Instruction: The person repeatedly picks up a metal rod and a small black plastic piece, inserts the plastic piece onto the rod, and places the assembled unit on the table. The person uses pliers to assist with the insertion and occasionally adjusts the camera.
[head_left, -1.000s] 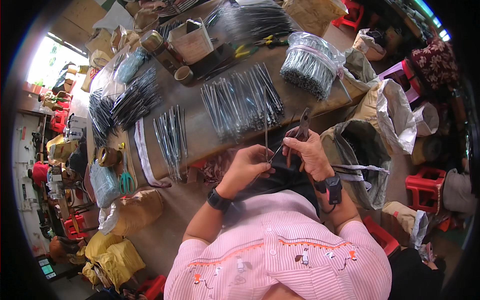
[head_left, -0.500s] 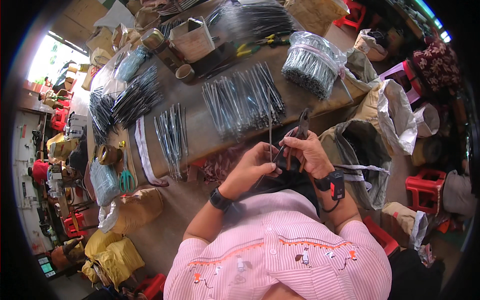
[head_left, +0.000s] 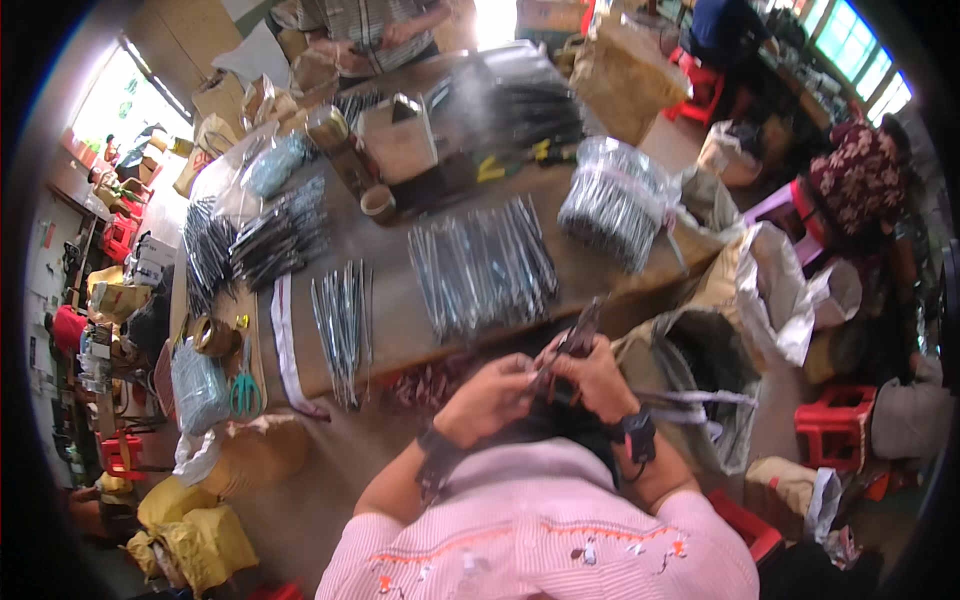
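While the dark pliers (head_left: 580,334) sat just off the near edge of the table (head_left: 392,300), the right hand (head_left: 598,380) was wrapped around them. Left hand (head_left: 488,400) curled right beside it, too blurry to tell what it pinched, if anything. Past them, thin strips (head_left: 482,270) lay in a row, plastic-wrapped bundle (head_left: 615,205) off to the right.

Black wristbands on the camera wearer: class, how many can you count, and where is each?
2: the left wristband, just behind the left hand, and the right wristband, just behind the right hand. Neither seems hidden, though the picture is blurred.
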